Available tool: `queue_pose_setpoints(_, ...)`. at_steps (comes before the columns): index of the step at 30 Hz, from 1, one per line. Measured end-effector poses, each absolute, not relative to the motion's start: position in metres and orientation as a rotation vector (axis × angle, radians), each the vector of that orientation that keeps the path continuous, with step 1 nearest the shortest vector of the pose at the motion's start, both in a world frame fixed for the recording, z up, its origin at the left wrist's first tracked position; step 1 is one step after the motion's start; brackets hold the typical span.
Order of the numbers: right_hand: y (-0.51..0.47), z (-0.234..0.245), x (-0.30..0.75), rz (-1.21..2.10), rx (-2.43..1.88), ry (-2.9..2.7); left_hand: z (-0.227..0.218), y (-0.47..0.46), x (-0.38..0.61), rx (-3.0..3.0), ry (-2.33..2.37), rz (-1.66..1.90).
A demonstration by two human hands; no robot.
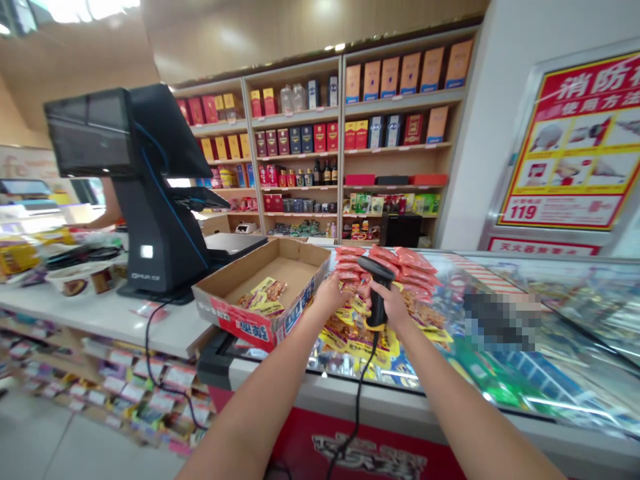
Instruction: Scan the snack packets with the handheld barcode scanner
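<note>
My right hand (395, 305) is closed round the grip of a black barcode scanner (377, 283) with a yellow band; its cable hangs down over the counter front. The scanner head points left over a pile of snack packets (400, 267), red ones behind and yellow ones (350, 333) in front, spread on the glass counter top. My left hand (330, 293) is closed on one of these packets just left of the scanner. An open cardboard box (260, 293) with a few yellow packets inside lies to the left of my left hand.
A black point-of-sale terminal (150, 193) with two screens stands on the white counter (110, 313) at left. The glass display counter (550, 360) runs to the right. Wooden shelves (343, 140) of boxed goods and bottles line the back wall. A red fire-safety poster (575, 147) hangs at right.
</note>
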State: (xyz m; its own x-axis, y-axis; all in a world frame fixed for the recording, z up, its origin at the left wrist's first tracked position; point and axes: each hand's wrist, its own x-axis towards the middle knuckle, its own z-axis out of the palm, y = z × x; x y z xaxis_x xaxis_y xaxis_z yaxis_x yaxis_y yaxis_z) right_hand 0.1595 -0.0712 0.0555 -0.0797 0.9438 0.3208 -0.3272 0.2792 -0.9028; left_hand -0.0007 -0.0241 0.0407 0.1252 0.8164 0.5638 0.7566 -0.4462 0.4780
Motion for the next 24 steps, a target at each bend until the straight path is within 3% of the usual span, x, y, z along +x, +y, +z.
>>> queue_pose_setpoints(5, -0.068, 0.041, 0.17, 1.212, -0.747, -1.1, 0.021, -0.01, 0.005, 2.439, 1.525, 0.907)
queue_pose_setpoints(10, -0.071, 0.038, 0.165, 1.223, -0.798, -1.128, 0.016, -0.01, -0.004, 2.471, 1.521, 0.87)
queue_pose_setpoints(18, -0.075, 0.038, 0.165, 1.276, -0.731, -1.19, 0.023, -0.001, -0.014, 1.977, 1.565, 1.647)
queue_pose_setpoints(24, -0.078, 0.038, 0.166, 1.313, -0.712, -1.306, 0.021, 0.005, -0.017, 1.829, 1.477, 1.78)
